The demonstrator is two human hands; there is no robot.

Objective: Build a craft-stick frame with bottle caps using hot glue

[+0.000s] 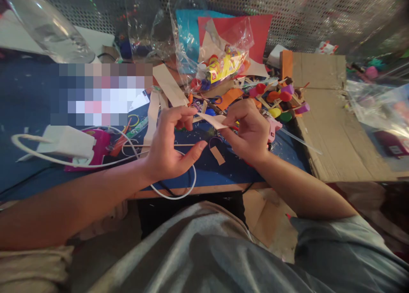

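Note:
A narrow strip of pale paper point(213, 121) is pinched at its right end between the thumb and fingers of my right hand point(247, 131). My left hand point(172, 144) has its thumb held well apart from the fingers. The left index fingertip meets or nearly meets the strip's far left end; I cannot tell if it presses on it. Below the strip, a small tan paper piece point(217, 155) lies on the blue tabletop point(236, 173). A thin wooden stick point(188, 145) lies behind my left hand.
A white cable point(195, 178) loops over the table's front edge. Left are a white charger point(67, 146) and a lit screen point(139, 102). Behind my hands are colourful caps point(285, 96), plastic bags and a red sheet point(260, 33). Flattened cardboard point(332, 127) covers the right side.

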